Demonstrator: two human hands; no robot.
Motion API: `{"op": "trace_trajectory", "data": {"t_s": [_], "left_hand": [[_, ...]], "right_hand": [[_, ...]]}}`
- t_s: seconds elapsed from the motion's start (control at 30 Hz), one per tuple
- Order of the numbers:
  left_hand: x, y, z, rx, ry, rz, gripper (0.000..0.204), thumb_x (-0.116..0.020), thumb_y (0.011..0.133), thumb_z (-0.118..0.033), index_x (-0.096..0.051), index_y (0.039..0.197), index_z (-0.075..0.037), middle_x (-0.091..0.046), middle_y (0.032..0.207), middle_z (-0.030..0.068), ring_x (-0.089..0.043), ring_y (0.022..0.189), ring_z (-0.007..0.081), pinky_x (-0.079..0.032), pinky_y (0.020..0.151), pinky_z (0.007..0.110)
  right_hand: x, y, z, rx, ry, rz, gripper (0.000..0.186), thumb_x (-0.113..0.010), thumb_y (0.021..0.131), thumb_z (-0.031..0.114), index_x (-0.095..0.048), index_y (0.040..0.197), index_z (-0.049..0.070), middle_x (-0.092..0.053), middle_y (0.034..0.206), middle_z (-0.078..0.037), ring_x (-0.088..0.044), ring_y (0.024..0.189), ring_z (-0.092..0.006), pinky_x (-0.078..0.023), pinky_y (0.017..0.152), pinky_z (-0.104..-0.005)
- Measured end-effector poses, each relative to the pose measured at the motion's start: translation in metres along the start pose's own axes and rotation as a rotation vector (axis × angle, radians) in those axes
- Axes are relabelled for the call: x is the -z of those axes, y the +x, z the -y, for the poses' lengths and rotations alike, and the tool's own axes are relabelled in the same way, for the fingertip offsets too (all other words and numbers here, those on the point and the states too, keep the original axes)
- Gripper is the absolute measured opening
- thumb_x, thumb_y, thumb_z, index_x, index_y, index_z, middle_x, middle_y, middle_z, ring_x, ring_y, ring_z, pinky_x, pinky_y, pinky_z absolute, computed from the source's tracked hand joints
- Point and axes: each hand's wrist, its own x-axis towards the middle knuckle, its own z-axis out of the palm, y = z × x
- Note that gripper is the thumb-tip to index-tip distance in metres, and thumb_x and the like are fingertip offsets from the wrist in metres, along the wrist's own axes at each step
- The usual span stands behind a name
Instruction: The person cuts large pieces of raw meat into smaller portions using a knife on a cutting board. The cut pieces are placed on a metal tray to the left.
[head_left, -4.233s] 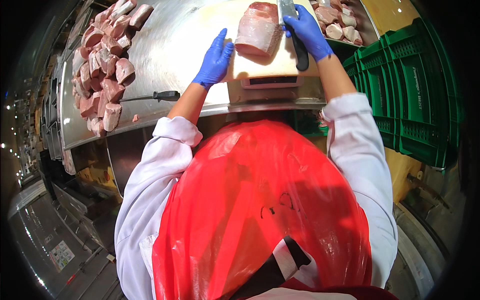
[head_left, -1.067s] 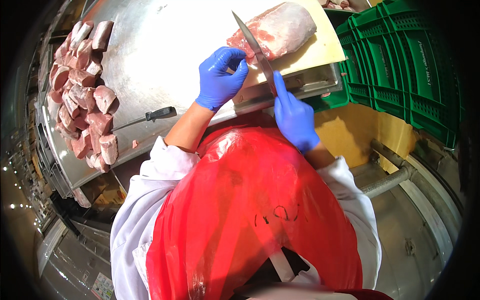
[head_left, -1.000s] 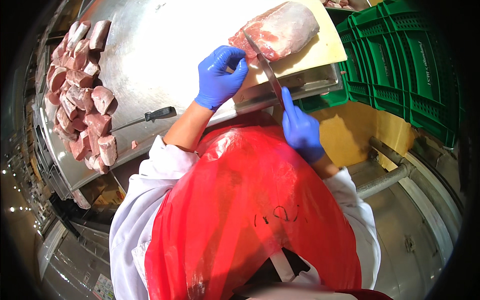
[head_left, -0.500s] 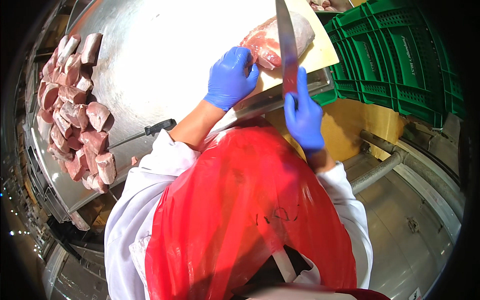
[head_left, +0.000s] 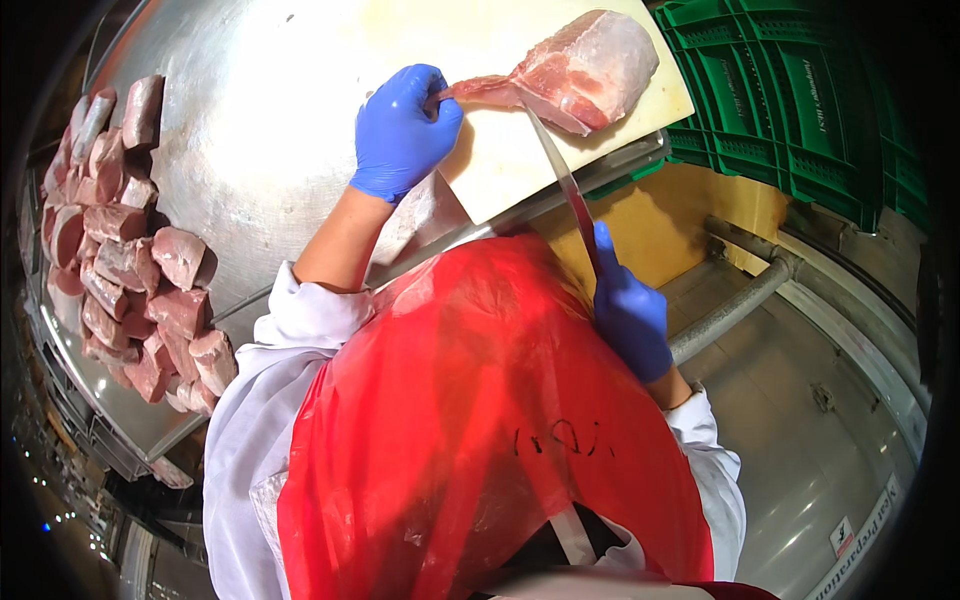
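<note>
A shiny steel bench [head_left: 255, 150] at ten o'clock, green crates [head_left: 790, 110] at two, grey pipe [head_left: 735, 307] at three, greyish floor [head_left: 765, 430] at four.

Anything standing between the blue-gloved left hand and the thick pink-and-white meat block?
No separate obstacle shows: the thin red meat strip spans from the left hand to the meat block. The long steel knife has its tip at the strip's block end.

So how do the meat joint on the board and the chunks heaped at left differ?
The meat joint is one large piece; the meat chunks are many smaller ones. The joint lies on the cutting board, the chunks on the metal table. The left hand grips the joint's strip; the chunks lie untouched. Both look raw.
</note>
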Motion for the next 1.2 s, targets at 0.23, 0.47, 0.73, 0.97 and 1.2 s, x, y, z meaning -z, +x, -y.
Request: {"op": "trace_trajectory", "data": {"t_s": [0.23,0.47,0.73,0.97,1.2], "left_hand": [[-0.024,0.020,-0.016,-0.382,0.045,0.120,0.030,-0.070,0.076,-0.012,-0.059,0.104,-0.007,-0.061,0.095,0.0143,-0.059,0.088,0.0364,-0.048,0.080,0.045],[-0.035,0.011,0.005,-0.450,0.037,0.091,0.028,-0.072,0.075,-0.012,-0.061,0.100,-0.008,-0.060,0.090,0.0118,-0.059,0.086,0.0343,-0.047,0.079,0.046],[-0.016,0.061,0.040,-0.363,0.220,-0.128,0.018,-0.070,0.076,-0.011,-0.068,0.094,-0.006,-0.065,0.083,0.0137,-0.062,0.075,0.0342,-0.053,0.072,0.043],[0.058,0.072,0.025,0.131,-1.310,0.074,0.040,-0.059,0.088,-0.012,-0.057,0.127,-0.002,-0.065,0.126,0.0204,-0.061,0.121,0.0319,-0.046,0.108,0.042],[0.008,0.024,-0.119,0.264,-0.730,0.102,0.018,-0.060,0.099,-0.022,-0.063,0.089,-0.007,-0.055,0.075,-0.0002,-0.046,0.064,0.0082,-0.036,0.061,0.023]], "right_hand": [[0.053,0.085,0.051,-0.091,0.335,-0.264,0.068,-0.050,0.095,0.010,-0.026,0.159,0.014,-0.069,0.093,-0.023,-0.066,0.073,-0.0438,-0.052,0.065,-0.0520],[0.025,0.143,0.080,-0.163,0.045,-0.197,0.069,-0.053,0.092,0.010,-0.031,0.157,0.009,-0.064,0.073,-0.017,-0.062,0.059,-0.0362,-0.051,0.055,-0.0440],[0.049,0.006,0.075,-0.187,-0.082,0.281,0.074,-0.054,0.085,0.005,-0.034,0.156,0.006,-0.060,0.068,-0.016,-0.063,0.057,-0.0297,-0.050,0.051,-0.0413],[0.030,-0.050,-0.025,-0.123,0.553,-0.012,0.070,-0.052,0.090,0.005,-0.031,0.157,0.008,-0.059,0.069,-0.019,-0.061,0.059,-0.0343,-0.048,0.057,-0.0426],[-0.001,-0.029,-0.108,-0.244,0.965,-0.177,0.074,-0.053,0.091,0.007,-0.026,0.159,0.011,-0.059,0.065,-0.014,-0.057,0.051,-0.0231,-0.047,0.054,-0.0370]]}}
